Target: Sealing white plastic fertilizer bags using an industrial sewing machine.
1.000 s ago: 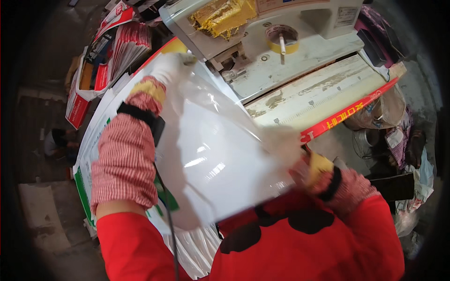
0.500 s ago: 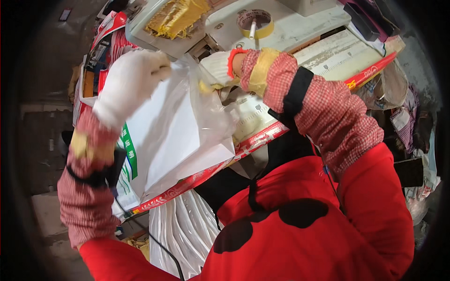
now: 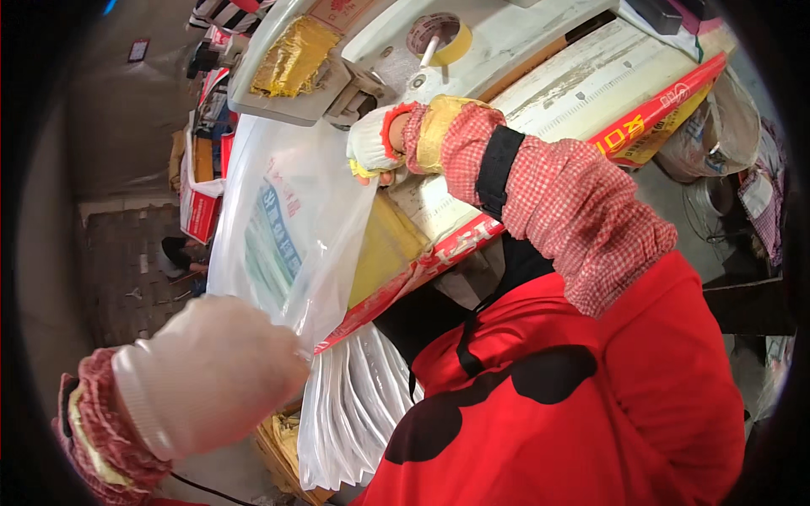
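A right hand (image 3: 376,143) in a white knit glove with yellow fingertips and a red cuff closes on the upper right edge of a translucent white plastic bag (image 3: 325,219), fingertips apparently pinching the film, just on the wearer's side of a pale grey metal machine (image 3: 333,78). The left hand (image 3: 211,371), in a plain white glove, is at the bag's lower corner, well apart from the machine; its fingers are turned away, and whether they grip the film cannot be told. The right hand is thus the nearer to the machine. The bag lies below and left of the right hand, above and right of the left, its long axis running from beneath the machine toward the wearer. Beneath its right side, on the wearer's side of the machine, shows a flat yellow sheet (image 3: 390,244). A frayed yellow block (image 3: 295,57) sits on the machine's left part, a yellow tape roll (image 3: 460,44) on its base, and farther toward the wearer hangs a stack of glossy white sheets (image 3: 350,413).
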Motion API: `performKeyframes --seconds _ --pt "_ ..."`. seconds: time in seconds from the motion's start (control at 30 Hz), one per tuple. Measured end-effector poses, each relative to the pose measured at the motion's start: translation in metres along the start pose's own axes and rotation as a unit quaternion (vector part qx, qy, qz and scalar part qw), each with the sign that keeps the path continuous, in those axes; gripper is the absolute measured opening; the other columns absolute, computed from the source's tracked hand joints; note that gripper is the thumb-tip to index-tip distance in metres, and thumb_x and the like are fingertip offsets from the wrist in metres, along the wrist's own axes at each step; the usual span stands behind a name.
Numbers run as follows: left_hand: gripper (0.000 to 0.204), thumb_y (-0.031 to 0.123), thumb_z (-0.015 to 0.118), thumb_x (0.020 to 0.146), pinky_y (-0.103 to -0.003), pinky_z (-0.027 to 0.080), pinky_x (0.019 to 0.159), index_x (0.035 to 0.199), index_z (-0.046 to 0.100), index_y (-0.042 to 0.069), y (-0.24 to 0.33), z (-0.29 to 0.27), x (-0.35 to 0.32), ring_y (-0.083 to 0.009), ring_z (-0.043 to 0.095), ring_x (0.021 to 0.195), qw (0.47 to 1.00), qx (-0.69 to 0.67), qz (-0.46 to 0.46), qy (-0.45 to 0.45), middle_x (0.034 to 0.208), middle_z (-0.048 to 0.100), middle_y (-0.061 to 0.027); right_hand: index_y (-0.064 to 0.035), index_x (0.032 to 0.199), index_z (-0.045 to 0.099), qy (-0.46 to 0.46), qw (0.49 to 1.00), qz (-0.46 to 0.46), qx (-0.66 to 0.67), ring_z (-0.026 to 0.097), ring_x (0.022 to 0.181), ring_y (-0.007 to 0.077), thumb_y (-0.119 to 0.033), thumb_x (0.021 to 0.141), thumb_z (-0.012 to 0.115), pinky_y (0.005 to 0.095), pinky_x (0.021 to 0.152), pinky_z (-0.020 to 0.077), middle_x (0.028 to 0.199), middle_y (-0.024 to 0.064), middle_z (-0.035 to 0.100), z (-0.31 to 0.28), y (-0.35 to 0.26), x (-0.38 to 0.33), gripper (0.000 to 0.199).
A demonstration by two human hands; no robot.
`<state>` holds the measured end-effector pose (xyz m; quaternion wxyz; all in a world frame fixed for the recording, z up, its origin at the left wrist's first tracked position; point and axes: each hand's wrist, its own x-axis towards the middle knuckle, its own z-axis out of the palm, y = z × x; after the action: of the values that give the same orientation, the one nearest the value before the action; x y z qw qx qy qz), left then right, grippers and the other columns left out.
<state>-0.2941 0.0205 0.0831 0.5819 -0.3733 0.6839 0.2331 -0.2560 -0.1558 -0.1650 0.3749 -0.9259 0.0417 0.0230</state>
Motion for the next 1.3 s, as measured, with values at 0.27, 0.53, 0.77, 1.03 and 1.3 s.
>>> performKeyframes --seconds 0.27,0.53,0.77,1.03,1.3 --pt "0.018 0.006 0.052 0.081 -0.040 0.050 0.074 0.094 0.061 -0.001 -0.031 -0.022 0.088 -0.0347 0.062 0.081 0.908 -0.189 -0.085 0.364 0.092 0.063 -0.0182 -0.0068 0.084 0.072 0.157 0.980 0.074 -0.094 0.066 0.074 0.0321 -0.028 0.074 0.060 0.0405 0.062 0.0517 0.082 0.0152 0.068 0.023 0.005 0.017 0.026" --pt "0.051 0.055 0.054 0.084 -0.042 0.051 0.066 0.081 0.071 0.007 0.006 0.012 0.047 -0.0311 0.065 0.068 0.952 -0.058 -0.147 -0.264 0.073 0.066 -0.0124 -0.0096 0.079 0.071 0.191 0.969 0.057 -0.145 0.064 0.067 0.0234 -0.017 0.073 0.059 0.0415 0.058 0.0502 0.074 0.0074 0.067 0.044 0.000 0.032 0.015" --pt "0.011 0.022 0.064 0.068 -0.037 0.047 0.054 0.064 0.066 0.012 0.055 0.015 0.098 -0.0248 0.062 0.061 0.983 -0.007 0.164 0.077 0.063 0.061 -0.0080 -0.0066 0.090 0.066 0.289 0.950 0.036 -0.112 0.063 0.076 0.0268 -0.016 0.076 0.059 0.0416 0.066 0.0496 0.085 0.0112 0.064 0.095 -0.035 0.005 0.018" --pt "0.025 0.035 0.061 0.077 -0.042 0.049 0.061 0.074 0.066 0.011 0.018 0.029 0.098 -0.0291 0.063 0.068 0.961 -0.122 0.171 0.179 0.068 0.062 -0.0084 -0.0002 0.110 0.058 0.370 0.906 0.190 0.078 0.062 0.093 0.0338 -0.018 0.080 0.058 0.0417 0.078 0.0502 0.107 0.0187 0.061 0.043 -0.078 -0.084 0.035" --pt "0.015 0.021 0.060 0.072 -0.041 0.049 0.055 0.067 0.064 0.008 0.032 0.053 0.101 -0.0298 0.062 0.064 0.959 -0.090 0.177 0.201 0.065 0.060 -0.0116 -0.0005 0.103 0.063 0.193 0.954 0.198 -0.118 0.066 0.085 0.0361 -0.015 0.076 0.060 0.0409 0.072 0.0530 0.092 0.0173 0.067 0.063 -0.076 -0.061 0.031"
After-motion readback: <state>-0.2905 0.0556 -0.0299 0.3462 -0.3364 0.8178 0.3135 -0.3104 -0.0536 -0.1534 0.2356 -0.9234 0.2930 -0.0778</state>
